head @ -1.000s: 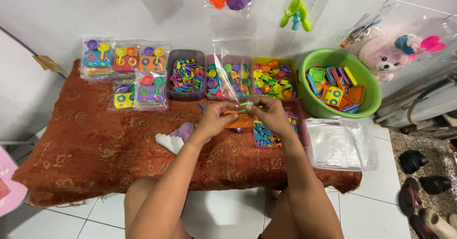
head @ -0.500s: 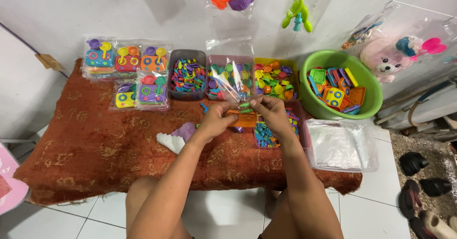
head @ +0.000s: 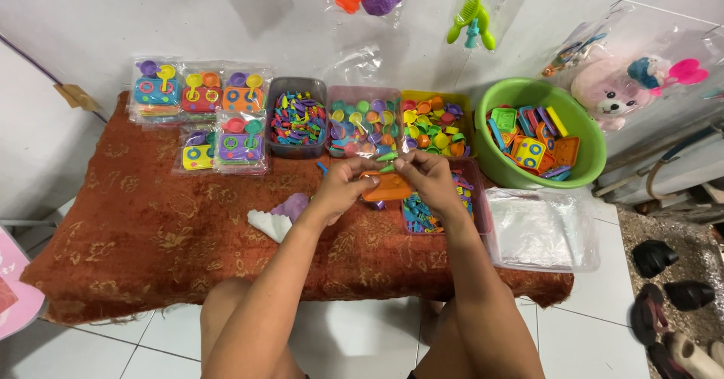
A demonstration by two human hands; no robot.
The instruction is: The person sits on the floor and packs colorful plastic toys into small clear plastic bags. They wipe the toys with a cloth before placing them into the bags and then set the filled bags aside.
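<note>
My left hand and my right hand meet over the middle of a low table covered with a rust-red cloth. Together they grip a small orange plastic toy piece inside a clear plastic bag whose top reaches toward the bins; a green toy piece sticks up between the fingers. Under the right hand sits a clear tray of small coloured toy parts.
Three bins of coloured toy pieces line the wall, with bagged toy sets to their left. A green basin of toy plates stands at right, a stack of clear bags below it. Shoes lie on the floor.
The clear bag between my hands has shifted a little, and the orange piece now shows more plainly between the fingers. Both hands stay in the same spot.
</note>
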